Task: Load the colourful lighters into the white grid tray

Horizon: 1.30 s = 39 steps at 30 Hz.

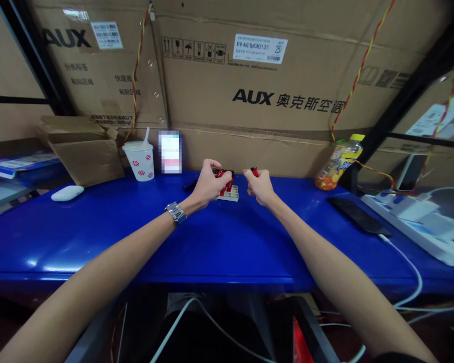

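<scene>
My left hand (210,186), with a metal-band watch (176,213) at the wrist, is closed around red, black-ended pieces (229,185) shaped like small cylinders. They sit over a small white tray (232,195) with compartments. Whether some of them stand in the tray or all are in my fingers, I cannot tell. To the tray's right, my right hand (261,186) is closed on another small red cylinder with a dark end (254,171), which pokes up above the fist. Behind my left hand lies a dark slim object (190,184), partly hidden.
On the blue table (227,242) stand a paper cup with straw (139,160), a lit phone (170,152) and a tilted drink bottle (338,164). A white earbud case (67,193), a brown paper bag (81,151), a black phone (357,216) and a power strip (419,227) flank them. Large cartons (212,101) rise behind.
</scene>
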Tool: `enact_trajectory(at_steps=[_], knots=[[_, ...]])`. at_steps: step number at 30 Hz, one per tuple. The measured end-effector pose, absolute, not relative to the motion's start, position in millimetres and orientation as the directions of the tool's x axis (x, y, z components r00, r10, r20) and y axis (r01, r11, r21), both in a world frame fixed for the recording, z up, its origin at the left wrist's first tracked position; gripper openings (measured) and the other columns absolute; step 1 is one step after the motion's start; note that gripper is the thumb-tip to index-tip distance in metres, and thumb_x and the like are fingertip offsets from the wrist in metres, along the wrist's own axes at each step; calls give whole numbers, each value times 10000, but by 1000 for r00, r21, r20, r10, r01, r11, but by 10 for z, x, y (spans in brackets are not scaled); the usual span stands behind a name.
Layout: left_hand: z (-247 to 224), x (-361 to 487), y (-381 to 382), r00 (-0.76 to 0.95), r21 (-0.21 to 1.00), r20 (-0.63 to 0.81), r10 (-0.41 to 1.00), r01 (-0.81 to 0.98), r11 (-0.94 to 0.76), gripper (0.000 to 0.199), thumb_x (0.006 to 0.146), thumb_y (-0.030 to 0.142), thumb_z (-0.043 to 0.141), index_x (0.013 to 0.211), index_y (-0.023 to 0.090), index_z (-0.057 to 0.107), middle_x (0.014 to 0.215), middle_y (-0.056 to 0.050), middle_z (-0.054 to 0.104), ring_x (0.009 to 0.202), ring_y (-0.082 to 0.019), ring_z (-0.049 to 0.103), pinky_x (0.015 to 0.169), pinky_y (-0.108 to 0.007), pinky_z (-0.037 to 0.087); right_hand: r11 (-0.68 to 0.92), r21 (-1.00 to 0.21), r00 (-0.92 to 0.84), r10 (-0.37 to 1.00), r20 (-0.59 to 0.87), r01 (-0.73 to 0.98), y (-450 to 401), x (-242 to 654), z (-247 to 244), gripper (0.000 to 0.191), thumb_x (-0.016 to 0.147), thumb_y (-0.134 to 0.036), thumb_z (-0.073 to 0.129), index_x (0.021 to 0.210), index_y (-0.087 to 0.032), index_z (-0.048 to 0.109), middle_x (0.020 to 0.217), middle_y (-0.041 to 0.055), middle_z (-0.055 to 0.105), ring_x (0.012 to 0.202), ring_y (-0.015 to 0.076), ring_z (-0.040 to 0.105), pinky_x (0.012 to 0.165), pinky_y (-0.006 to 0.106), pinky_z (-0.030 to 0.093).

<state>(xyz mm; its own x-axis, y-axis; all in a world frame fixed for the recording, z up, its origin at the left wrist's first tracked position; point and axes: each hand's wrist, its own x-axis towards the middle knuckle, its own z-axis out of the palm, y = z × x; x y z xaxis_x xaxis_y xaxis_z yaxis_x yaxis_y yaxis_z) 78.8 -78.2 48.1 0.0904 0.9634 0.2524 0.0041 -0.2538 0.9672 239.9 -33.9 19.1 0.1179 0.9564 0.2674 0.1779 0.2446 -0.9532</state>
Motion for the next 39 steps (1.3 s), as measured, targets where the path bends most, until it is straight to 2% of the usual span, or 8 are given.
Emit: enact_trajectory(at_steps=[4,19,23,25,28,31,36,39], knots=[[433,797,-758,114,953,293,949,41,-299,432,712,142,643,957,242,300,546,140,395,307,-16,316,340,-160,215,309,-925,184,918,351,222,-325,2377,172,342,691,-287,581,533,-249,280,384,-90,230,333,52,217,299,229,227],[390,799,-709,107,945,307,946,84,-316,421,715,197,644,954,241,301,599,113,422,340,-31,332,352,-196,250,316,-930,164,924,347,189,-337,2386,165,412,696,-293,636,511,-250,270,408,-81,235,333,50,225,280,227,211],[385,787,-718,76,911,397,915,89,-402,499,663,206,722,959,229,322,631,103,439,411,-37,385,418,-207,327,358,-916,89,922,378,183,-368,2389,173,507,612,-369,768,520,-240,286,424,-87,263,358,52,251,308,233,242],[372,778,-712,69,888,443,894,100,-448,509,643,217,753,948,225,345,648,91,447,461,-50,422,459,-217,359,353,-924,58,929,364,148,-364,2391,180,515,605,-476,785,549,-230,336,433,-88,281,371,56,265,332,230,250],[335,763,-674,49,848,514,857,122,-516,419,687,257,742,903,223,386,650,73,452,512,-73,453,496,-232,375,290,-956,16,957,291,31,-339,2393,196,503,719,-705,586,676,-217,472,466,-66,356,394,82,332,371,233,283],[295,752,-616,32,817,564,825,120,-564,295,764,277,686,864,224,413,636,57,459,539,-93,468,518,-248,385,293,-956,-7,956,293,-25,-317,2401,195,573,770,-775,422,819,-217,546,562,-35,450,467,104,416,423,235,342],[284,743,-574,20,805,584,812,114,-582,175,829,269,606,805,224,439,617,46,463,551,-104,482,528,-257,391,486,-851,-81,874,480,200,-302,2424,131,460,681,-639,675,702,-200,540,584,-47,416,531,92,376,485,228,334],[298,741,-584,19,801,589,808,121,-587,163,823,253,602,788,221,446,615,44,469,560,-106,487,530,-256,394,540,-796,-112,840,531,273,-270,2426,73,414,677,-570,711,653,-189,551,535,-66,349,518,85,315,490,229,303]])
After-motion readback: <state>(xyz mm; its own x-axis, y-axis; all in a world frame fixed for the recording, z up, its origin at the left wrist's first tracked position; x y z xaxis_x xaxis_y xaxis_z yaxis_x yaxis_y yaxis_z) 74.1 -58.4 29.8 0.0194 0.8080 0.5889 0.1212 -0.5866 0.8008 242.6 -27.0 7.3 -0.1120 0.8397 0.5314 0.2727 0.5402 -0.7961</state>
